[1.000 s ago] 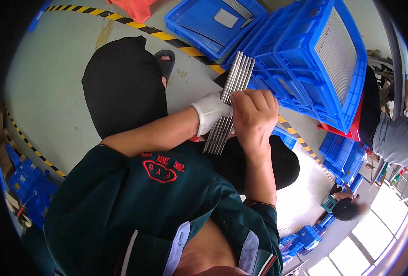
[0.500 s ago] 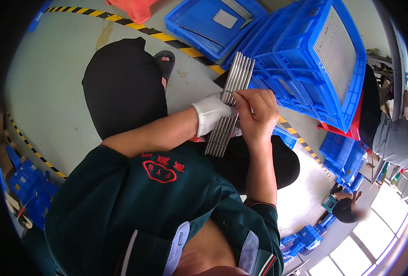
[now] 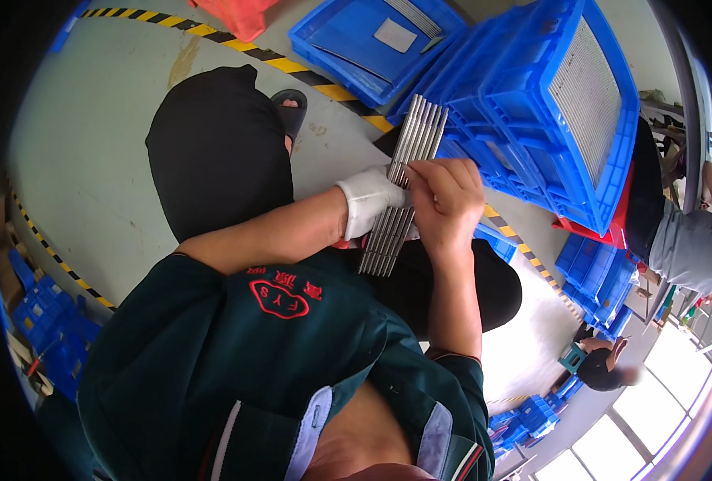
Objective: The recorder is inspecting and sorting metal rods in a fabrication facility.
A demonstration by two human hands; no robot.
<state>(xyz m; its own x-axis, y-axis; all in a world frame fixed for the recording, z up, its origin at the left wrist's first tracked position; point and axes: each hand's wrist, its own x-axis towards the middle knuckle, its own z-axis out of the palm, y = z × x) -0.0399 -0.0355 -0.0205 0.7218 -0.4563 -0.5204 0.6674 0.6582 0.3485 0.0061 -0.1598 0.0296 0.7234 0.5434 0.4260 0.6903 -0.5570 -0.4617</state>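
Observation:
A flat row of several shiny metal rods (image 3: 417, 140) lies slanted in front of me, with ring-like marks across their lower part. My left hand (image 3: 370, 200), in a white glove, is closed around the middle of the row, and the rods partly hide its fingers. My bare right hand (image 3: 446, 196) rests against the right edge of the rods. Its thumb and forefinger are pinched together on their upper face, and the other fingers are curled. Whatever sits between those fingertips is too small to make out.
Stacked blue crates (image 3: 524, 112) stand at the right, the nearest holding many rods. A blue tray (image 3: 372, 44) with a pale card lies behind. Black-and-yellow tape (image 3: 292, 66) crosses the floor. A seated person (image 3: 600, 367) and another in grey (image 3: 689, 248) are at the far right.
The rods and both hands have shifted very slightly, with the right hand a little lower and to the left. The grip of each hand looks the same.

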